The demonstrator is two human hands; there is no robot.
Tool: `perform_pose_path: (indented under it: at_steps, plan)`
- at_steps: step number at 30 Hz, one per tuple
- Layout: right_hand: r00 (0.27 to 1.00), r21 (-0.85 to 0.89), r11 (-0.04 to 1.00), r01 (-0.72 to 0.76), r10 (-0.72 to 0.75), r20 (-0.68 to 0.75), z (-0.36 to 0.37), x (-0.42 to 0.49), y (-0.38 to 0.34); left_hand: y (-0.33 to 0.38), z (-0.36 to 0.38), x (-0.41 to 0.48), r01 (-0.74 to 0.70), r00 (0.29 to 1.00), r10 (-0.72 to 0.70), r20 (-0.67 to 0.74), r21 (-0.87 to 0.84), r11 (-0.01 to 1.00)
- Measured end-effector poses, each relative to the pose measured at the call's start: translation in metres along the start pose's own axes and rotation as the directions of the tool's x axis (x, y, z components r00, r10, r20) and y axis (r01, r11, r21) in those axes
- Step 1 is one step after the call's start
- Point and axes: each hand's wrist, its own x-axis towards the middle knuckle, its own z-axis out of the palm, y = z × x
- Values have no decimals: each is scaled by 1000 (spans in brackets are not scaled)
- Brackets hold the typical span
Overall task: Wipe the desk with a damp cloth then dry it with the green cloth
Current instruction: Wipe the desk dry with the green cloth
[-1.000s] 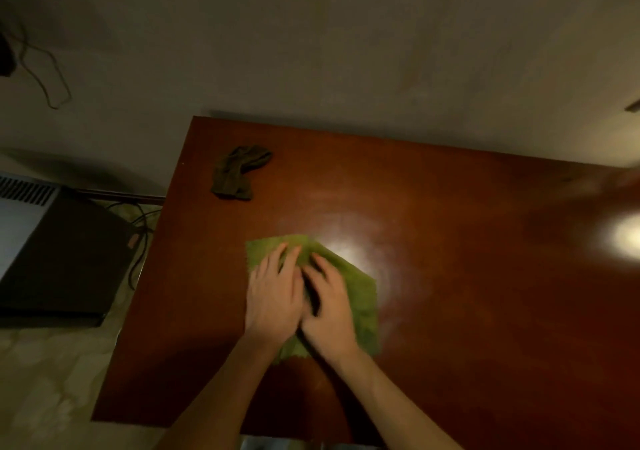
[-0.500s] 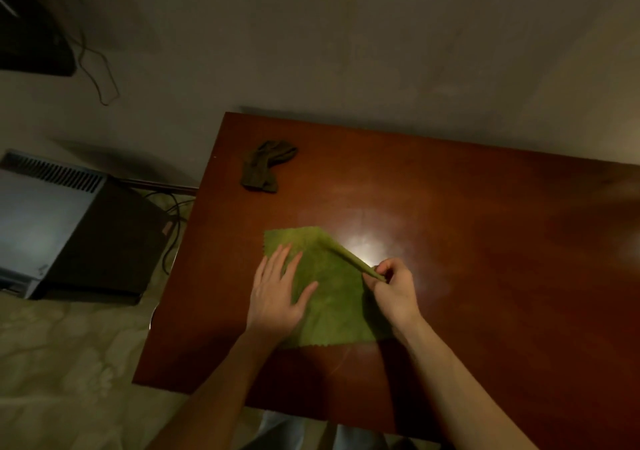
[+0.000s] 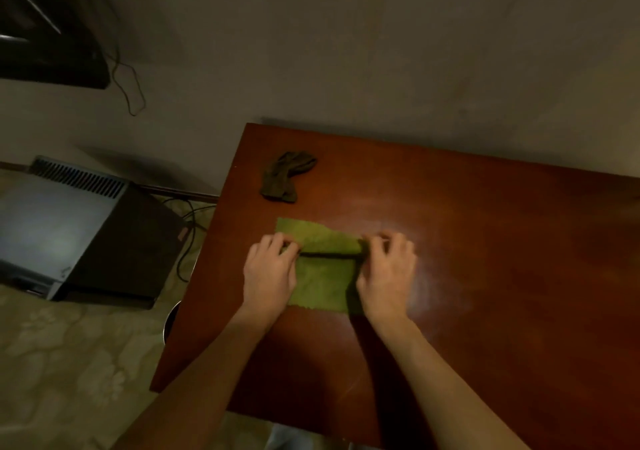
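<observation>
**Both hands pinch a fold in the green cloth**

Head view: the green cloth (image 3: 322,283) lies on the desk (image 3: 485,293) just left of frame centre. A fold runs across it, lifted, with a dark shadow beneath. The left hand (image 3: 270,276) pinches the fold's left end with curled fingers. The right hand (image 3: 388,276) grips the right end, fingers bent over the edge. A crumpled dark cloth (image 3: 285,176) sits near the desk's upper left corner, apart from the green one. A grey box (image 3: 69,228) stands on the floor at left.
</observation>
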Motion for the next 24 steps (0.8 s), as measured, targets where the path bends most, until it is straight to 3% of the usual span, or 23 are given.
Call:
perform_pose_path:
  at_steps: [2, 5, 8, 17, 24]
  plan:
    - [950, -140, 965, 222, -181, 256, 23, -3, -5, 5, 4, 8, 36, 995, -38, 92, 29, 999]
    - [886, -113, 964, 240, -170, 432, 54, -13, -12, 7, 18, 0, 139, 955, -142, 259, 31, 990]
    - [870, -93, 973, 212, -144, 471, 69, -7, -15, 0, 28, -6, 152, 933, -157, 324, 39, 988]
    - [834, -54, 959, 279, -214, 508, 95, 44, -29, -33, 39, 39, 159, 942, -170, 288, 63, 985]
    - [806, -8, 946, 323, -270, 526, 52, 70, -33, 0, 3, 63, 88, 958, -143, 249, 221, 971]
